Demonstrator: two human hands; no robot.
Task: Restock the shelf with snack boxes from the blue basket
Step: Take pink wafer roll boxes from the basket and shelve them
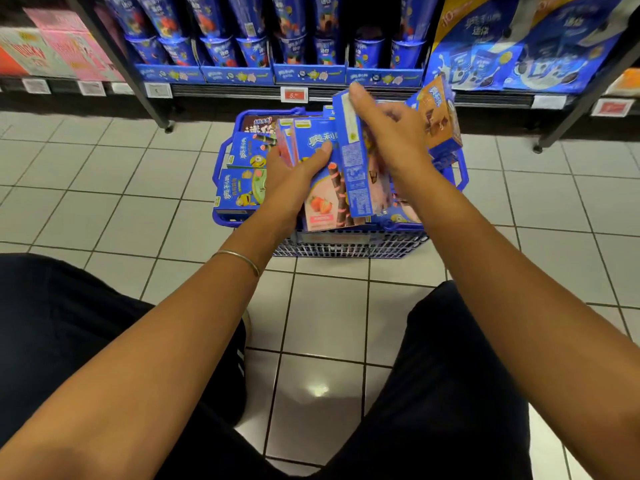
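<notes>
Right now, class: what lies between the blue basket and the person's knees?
In the head view, only bare white floor tiles lie between the blue basket and the knees; nothing rests there.

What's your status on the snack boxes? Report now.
Left hand gripping strawberry snack boxes. Right hand on an upright box beside them. All over the blue basket; shelf not yet restocked. Nothing blocking.

Both bare arms stretched forward, left hand [294, 174] palm down with thumb pressed out to the right, thin bangle on its wrist, right hand [388, 133] raised, fingers curled closed
</notes>
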